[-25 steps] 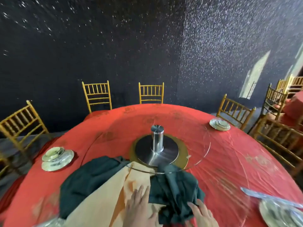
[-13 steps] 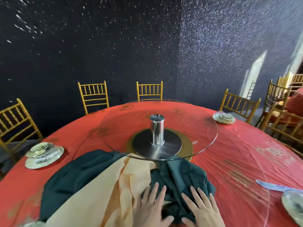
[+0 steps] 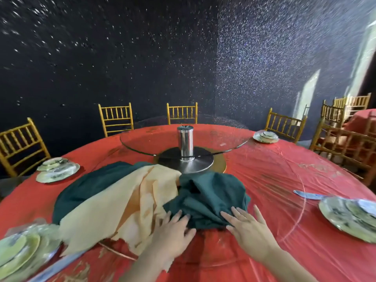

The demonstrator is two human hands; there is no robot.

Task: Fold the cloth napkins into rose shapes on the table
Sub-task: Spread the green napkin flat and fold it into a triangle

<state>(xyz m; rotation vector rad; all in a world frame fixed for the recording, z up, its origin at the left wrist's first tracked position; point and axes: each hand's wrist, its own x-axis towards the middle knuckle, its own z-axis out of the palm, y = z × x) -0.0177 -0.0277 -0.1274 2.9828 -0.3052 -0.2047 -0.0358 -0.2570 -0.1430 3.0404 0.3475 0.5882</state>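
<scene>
Red cloth under a clear film is covering the round table (image 3: 274,180), and near its front edge the left hand (image 3: 173,226) is resting with straight fingers on the near hem of a crumpled green napkin (image 3: 211,194), gripping nothing. The right hand (image 3: 251,226) is lying flat with fingers spread on the same napkin's right corner, equally loose. The green napkin is sitting in a bunched heap between the hands and the metal turntable base (image 3: 195,165), touching a peach napkin (image 3: 126,204) that is sprawling to its left over a second green cloth (image 3: 87,186). Judging by the folds, the fabric is looking soft, light and limp, so it is probably needing to be drawn out by two corners and smoothed flat before any rolling; pinching the hem should be serving better than pressing on the heap. Stacked plates (image 3: 350,218) are waiting to the right and more plates (image 3: 58,169) at the far left, well apart from the napkins
</scene>
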